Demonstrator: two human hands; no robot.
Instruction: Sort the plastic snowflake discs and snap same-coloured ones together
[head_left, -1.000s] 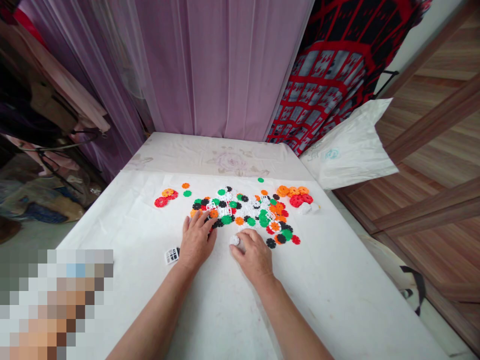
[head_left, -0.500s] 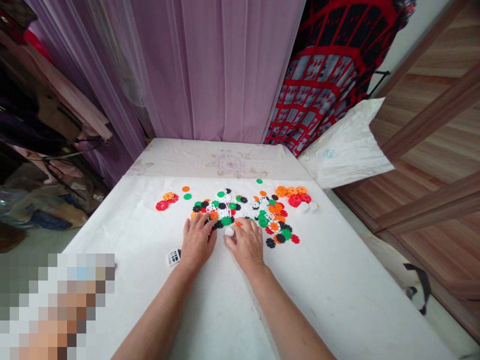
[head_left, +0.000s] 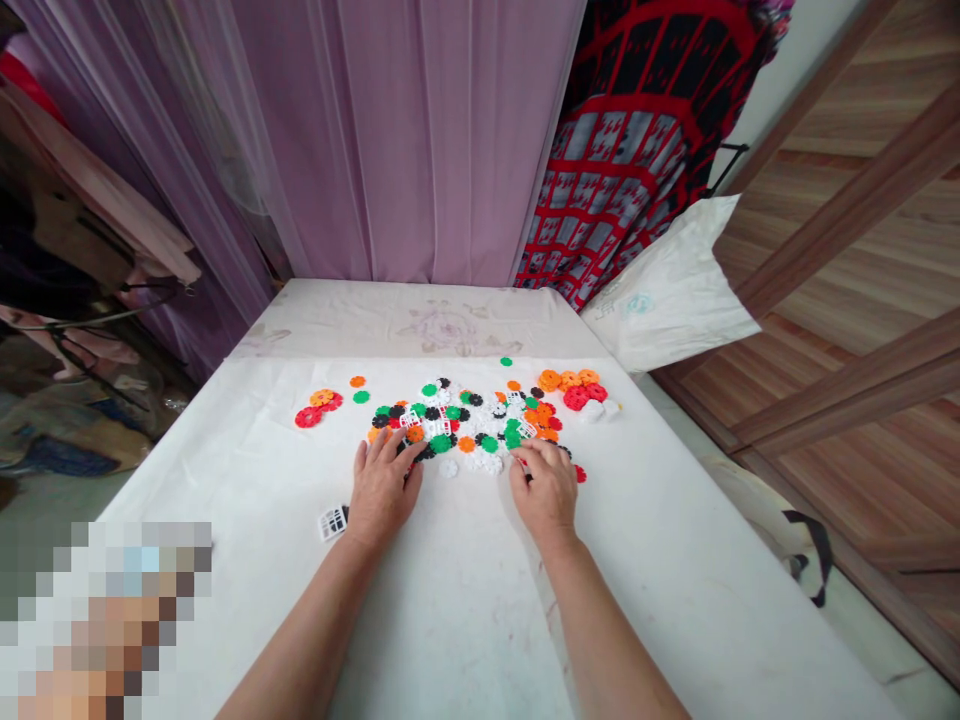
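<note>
The left hand (head_left: 382, 490) lies spread at 7 o'clock of the disc pile (head_left: 465, 415), well apart from the curled right hand (head_left: 546, 487) at 5 o'clock (any disc in its grip is hidden), a white disc (head_left: 448, 467) loose at 6 o'clock.

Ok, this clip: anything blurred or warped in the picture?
Head view: the plastic discs, left hand and right hand look sharp; the wide lens bows the purple curtain; a pixelated patch covers the lower left corner; light is soft, with faint shadows on the white sheet.
</note>
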